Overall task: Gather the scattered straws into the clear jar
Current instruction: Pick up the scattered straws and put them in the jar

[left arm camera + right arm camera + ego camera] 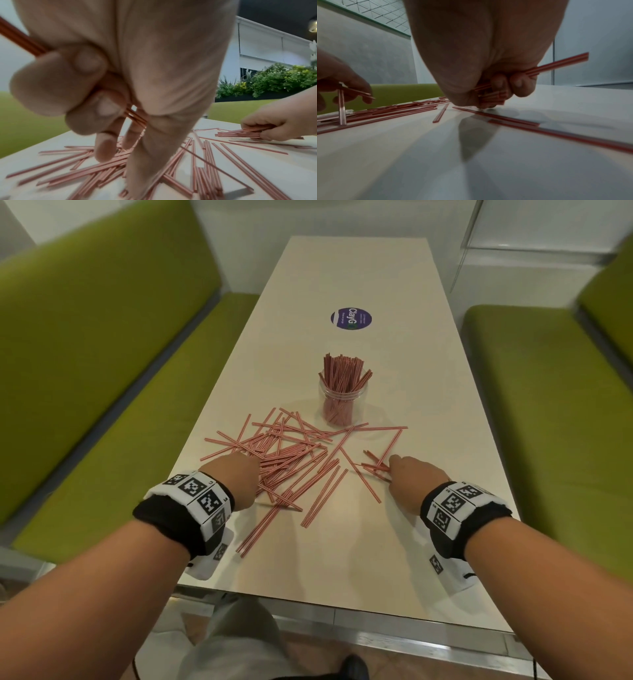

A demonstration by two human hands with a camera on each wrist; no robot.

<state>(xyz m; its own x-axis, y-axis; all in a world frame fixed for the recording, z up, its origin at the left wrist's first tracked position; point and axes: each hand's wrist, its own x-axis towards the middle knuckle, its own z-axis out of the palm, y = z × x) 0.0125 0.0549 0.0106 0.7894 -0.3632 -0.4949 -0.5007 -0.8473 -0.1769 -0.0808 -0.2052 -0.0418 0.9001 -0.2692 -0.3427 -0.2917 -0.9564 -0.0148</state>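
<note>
Red-and-white striped straws are strewn across the table before a clear jar already part-filled. A few straws are clasped in the curled left hand; another bundle is pinched by the right hand.

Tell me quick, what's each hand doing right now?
Left hand: closed, holding straws.
Right hand: closed, holding its own bunch.

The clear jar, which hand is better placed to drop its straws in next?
Probably the right hand. It already grips a small bundle, and only a few loose straws lie around it. The left hand also holds some but is still down in the thick pile. Both sit similarly near the clear jar.
</note>
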